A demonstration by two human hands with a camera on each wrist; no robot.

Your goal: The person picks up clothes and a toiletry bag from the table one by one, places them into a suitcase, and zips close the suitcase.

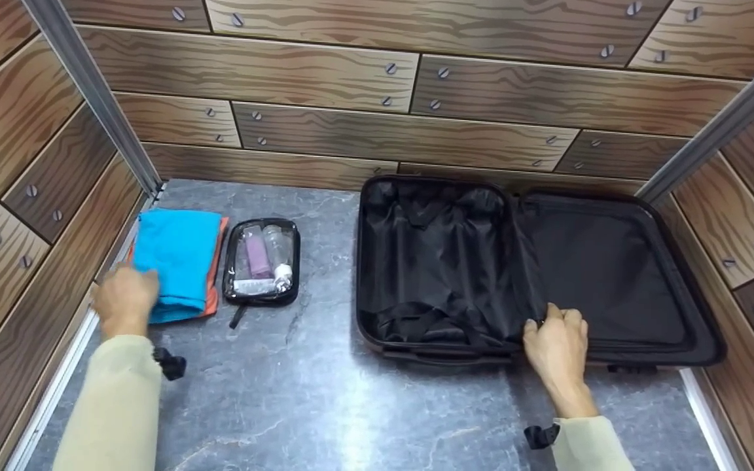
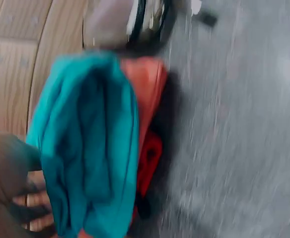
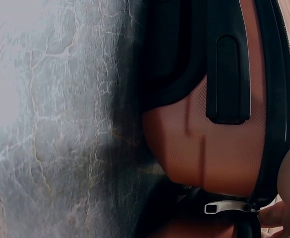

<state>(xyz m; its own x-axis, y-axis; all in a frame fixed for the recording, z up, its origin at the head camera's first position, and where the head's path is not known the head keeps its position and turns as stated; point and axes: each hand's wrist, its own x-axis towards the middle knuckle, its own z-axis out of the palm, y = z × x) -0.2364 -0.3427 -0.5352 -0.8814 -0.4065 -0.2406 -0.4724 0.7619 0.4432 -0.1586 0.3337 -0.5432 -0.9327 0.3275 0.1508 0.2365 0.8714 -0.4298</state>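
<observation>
Suitcase [image 1: 527, 261] halves are lying spread at three o'clock on the grey marbled bench [image 1: 252, 379], the black-lined deeper half sitting toward the middle and the flatter half [image 1: 612, 275] extending toward the wall. Opening it seems to be standing complete, since both insides are facing up. Remaining outside it, as far as the views are showing, are a folded blue cloth [image 1: 179, 258], lying over an orange cloth [image 1: 214, 281] at nine o'clock, and a clear-fronted pouch [image 1: 296, 261] just beside them on the suitcase side, so handling of these appears to be at an early stage. At the stack's seven o'clock corner, the left hand [image 1: 125, 297] is touching the blue cloth's edge, thumb apart from the fingers; blur and cloth are hiding the fingertips, so whether it is pinching anything I cannot tell. At the suitcase's near edge, about five o'clock, where the halves are meeting, the right hand [image 1: 556, 343] is holding the rim with bent fingers, its gap narrow; in the right wrist view, a fingertip is showing just beside a metal zip pull [image 3: 228, 207].
</observation>
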